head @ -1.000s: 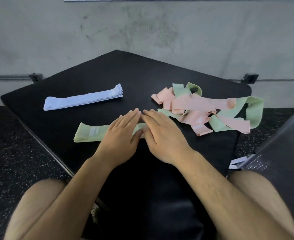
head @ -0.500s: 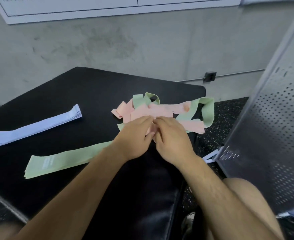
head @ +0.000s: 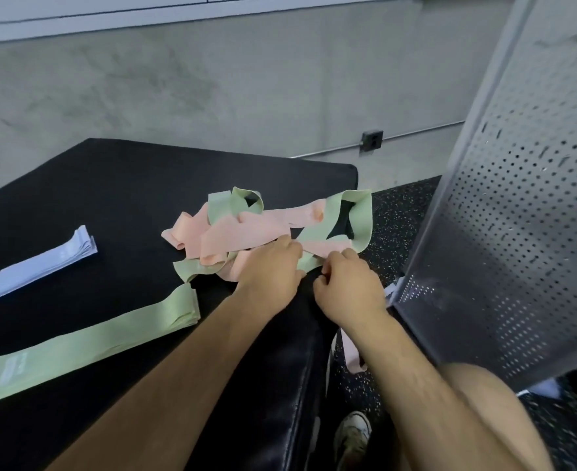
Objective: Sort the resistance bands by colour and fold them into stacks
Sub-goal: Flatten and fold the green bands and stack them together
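A tangled pile of pink and green resistance bands (head: pixel 246 229) lies at the right end of the black table (head: pixel 110 185). Both my hands are in its near edge. My left hand (head: pixel 270 270) curls its fingers down into the pile where a green band (head: pixel 309 263) runs. My right hand (head: pixel 348 287), fingers curled, pinches the same green band just beside it. Left of the hands, a folded green stack (head: pixel 76 345) lies flat on the table. Farther back left is a folded lilac stack (head: pixel 35 270). One pink band (head: pixel 351 355) hangs off the table edge under my right forearm.
A perforated grey metal panel (head: pixel 518 232) stands close on the right, almost touching my right arm. The table's right edge drops to a speckled dark floor (head: pixel 399 215). My shoe (head: pixel 351 436) and knee show below. A concrete wall (head: pixel 246 79) rises behind the table.
My hands left the folded green stack and moved right into the mixed pile, where they now grip a green band. The view swung right, bringing the metal panel in.
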